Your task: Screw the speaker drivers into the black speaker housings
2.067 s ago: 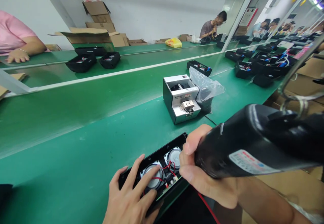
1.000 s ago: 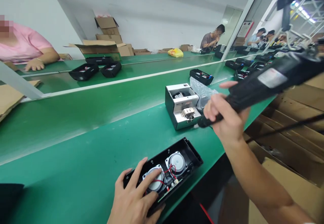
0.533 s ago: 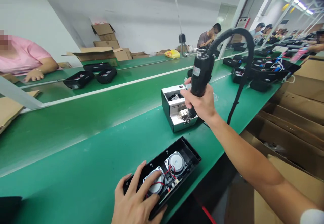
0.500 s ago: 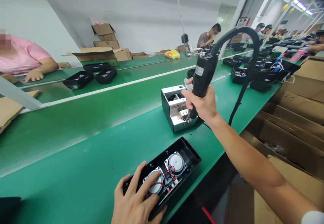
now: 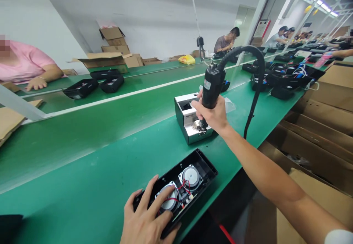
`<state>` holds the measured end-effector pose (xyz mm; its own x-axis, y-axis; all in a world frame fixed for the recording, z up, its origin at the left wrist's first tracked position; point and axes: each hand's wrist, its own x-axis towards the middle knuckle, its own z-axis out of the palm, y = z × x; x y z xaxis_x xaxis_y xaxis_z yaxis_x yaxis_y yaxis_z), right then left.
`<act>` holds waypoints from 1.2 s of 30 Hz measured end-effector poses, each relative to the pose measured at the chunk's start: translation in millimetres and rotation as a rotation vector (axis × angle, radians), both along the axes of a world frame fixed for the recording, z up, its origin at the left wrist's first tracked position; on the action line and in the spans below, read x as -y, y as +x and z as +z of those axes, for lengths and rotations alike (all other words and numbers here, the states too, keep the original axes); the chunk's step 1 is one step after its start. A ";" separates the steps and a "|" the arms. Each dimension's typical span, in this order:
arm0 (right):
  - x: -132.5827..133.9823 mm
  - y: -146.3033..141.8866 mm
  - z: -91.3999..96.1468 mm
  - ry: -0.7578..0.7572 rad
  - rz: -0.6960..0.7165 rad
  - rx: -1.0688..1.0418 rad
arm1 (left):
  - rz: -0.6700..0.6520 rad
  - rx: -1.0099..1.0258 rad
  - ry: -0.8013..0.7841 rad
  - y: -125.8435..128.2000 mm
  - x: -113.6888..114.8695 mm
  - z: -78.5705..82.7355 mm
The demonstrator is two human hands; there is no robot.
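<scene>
Your right hand (image 5: 212, 114) is closed firmly around a black electric screwdriver (image 5: 211, 88), its tip down at the silver screw feeder (image 5: 193, 122). In front of the feeder, your left hand (image 5: 147, 211), fingers spread, presses on an open black speaker case (image 5: 198, 163) on the green bench (image 5: 82, 155), with two round speakers (image 5: 191, 175) and red wires (image 5: 185, 185) inside.

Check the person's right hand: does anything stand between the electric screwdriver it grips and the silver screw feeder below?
Nothing visible does. The tip of the electric screwdriver, held in the right hand, reaches down to the silver screw feeder; the hand only partly hides the shaft.
</scene>
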<state>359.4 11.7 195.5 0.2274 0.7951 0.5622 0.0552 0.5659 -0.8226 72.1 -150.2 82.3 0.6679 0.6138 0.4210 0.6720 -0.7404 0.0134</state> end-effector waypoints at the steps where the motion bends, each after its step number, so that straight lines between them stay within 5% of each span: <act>1: 1.8 -0.2 -0.1 -0.022 0.017 0.022 | -0.005 -0.002 0.000 0.1 0.0 0.4; 6: 27.6 6.7 -0.8 -0.146 0.170 0.114 | 0.096 0.114 -0.076 5.9 5.3 -8.0; 10: 41.9 15.9 -3.7 -0.121 0.125 0.094 | 0.060 0.160 -0.011 7.3 5.0 -19.5; 16: 24.3 14.3 -0.3 0.088 -0.051 -0.078 | 0.052 0.111 -0.002 2.9 1.8 -16.2; 20: 8.1 5.4 3.9 0.089 -0.084 -0.068 | 0.024 0.019 0.026 0.5 -0.3 -6.9; 25: 2.2 2.8 3.5 -0.051 0.039 0.040 | 0.033 -0.001 0.020 1.3 0.1 -2.5; 30: 23.8 12.8 -9.5 -0.294 0.231 0.220 | 0.042 0.024 0.003 3.3 1.5 -4.0; 36: 66.4 31.5 -22.0 -0.261 0.300 0.061 | 0.025 0.202 0.042 8.4 -1.1 -10.2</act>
<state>390.9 -54.7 173.5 -0.0639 0.9390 0.3380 -0.0276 0.3369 -0.9411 80.5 -149.1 72.1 0.5516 0.6083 0.5708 0.6772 -0.7261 0.1194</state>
